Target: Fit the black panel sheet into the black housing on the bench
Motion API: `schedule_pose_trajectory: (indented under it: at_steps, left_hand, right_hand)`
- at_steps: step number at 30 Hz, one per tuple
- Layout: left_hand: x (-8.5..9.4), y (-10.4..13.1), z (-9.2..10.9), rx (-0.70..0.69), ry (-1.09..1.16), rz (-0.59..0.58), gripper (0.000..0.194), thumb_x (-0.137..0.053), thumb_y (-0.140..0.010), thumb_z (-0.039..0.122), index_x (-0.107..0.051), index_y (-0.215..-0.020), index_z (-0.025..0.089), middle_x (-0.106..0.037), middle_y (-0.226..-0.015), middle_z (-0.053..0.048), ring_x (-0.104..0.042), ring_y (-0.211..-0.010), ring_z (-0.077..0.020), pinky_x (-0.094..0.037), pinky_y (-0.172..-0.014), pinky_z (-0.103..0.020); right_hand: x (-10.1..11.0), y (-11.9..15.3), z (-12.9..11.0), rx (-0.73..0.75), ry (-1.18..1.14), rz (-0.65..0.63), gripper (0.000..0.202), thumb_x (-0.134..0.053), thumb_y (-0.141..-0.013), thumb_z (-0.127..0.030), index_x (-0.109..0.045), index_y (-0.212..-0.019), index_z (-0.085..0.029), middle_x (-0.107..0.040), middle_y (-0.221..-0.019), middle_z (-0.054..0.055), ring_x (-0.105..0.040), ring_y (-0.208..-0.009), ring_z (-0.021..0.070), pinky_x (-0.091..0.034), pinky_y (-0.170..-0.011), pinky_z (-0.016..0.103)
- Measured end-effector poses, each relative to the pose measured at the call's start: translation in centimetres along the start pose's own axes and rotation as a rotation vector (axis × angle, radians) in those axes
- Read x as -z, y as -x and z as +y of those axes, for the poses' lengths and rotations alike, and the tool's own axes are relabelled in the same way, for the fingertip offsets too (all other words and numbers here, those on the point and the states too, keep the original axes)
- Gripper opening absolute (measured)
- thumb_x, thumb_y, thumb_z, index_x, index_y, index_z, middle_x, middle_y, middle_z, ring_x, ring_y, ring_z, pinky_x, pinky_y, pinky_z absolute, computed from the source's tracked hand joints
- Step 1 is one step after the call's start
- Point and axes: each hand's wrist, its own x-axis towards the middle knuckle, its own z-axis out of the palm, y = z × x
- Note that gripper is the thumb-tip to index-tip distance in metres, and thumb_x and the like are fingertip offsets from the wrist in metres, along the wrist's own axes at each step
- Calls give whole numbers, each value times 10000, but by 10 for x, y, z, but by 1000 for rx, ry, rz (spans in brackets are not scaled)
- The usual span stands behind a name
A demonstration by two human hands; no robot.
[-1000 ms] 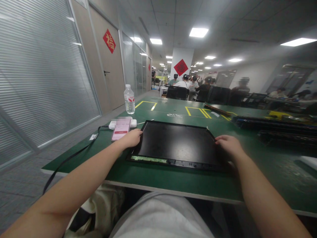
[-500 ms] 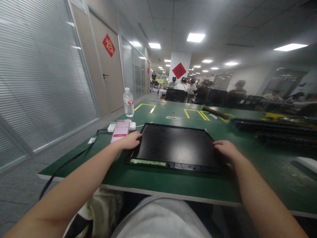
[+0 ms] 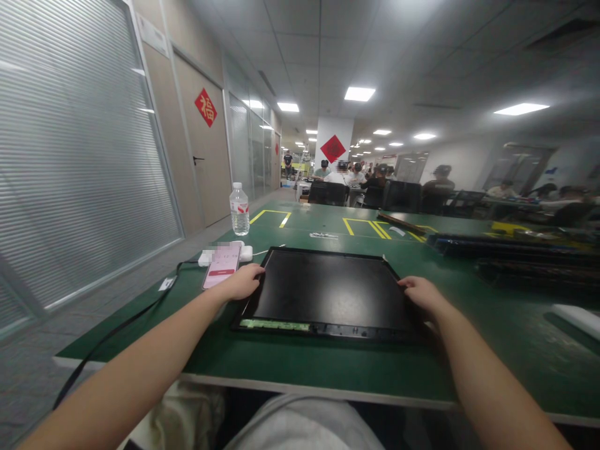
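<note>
A black flat display panel (image 3: 328,290) lies face up on the green table (image 3: 300,369) in front of me. Along its near edge runs a bare strip, part of it a green circuit board (image 3: 274,325). My left hand (image 3: 241,281) grips the panel's left edge, thumb on top and the other fingers mostly hidden. At the right edge, my right hand (image 3: 422,294) is closed on the frame in the same manner, its fingertips partly under the rim. Just beyond my left hand lies a phone (image 3: 222,265) with a pinkish screen.
A water bottle (image 3: 239,209) stands at the back left. White adapters (image 3: 244,252) and a black cable (image 3: 126,325) lie by the phone. Dark long parts (image 3: 469,244) are stacked at the right, near a white object (image 3: 579,322). Several people sit at far tables.
The whole view has tilted upward, so the table and panel appear lower in the picture. Both hands keep their hold on the panel's edges, and it stays in place on the table.
</note>
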Motion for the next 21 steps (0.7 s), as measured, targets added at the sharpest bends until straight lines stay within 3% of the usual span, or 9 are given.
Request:
schedule_pose_trajectory:
  at_steps: [11,21]
  left_hand:
    - [4,1,0,-66,-38,-69,556,-460,-760,70,-653,-1281,103,-611,-1377,-159,-559,-1294,-256,-372,-1134,-329]
    - [-6,0,9,-35,-168,17,474,-447,-775,49,-710,-1166,107,-653,-1306,-190,-562,-1285,-311,-385,-1122,-399]
  right_hand:
    - [-1,-2,0,-5,26,3,381,-566,-710,-59,-758,-1010,-193,-752,-1041,72,-699,-913,187,-497,-769,235]
    - [-3,-3,0,9,33,18,394,-543,-675,-32,-756,-957,-205,-755,-1000,60,-697,-916,191,-497,-770,237]
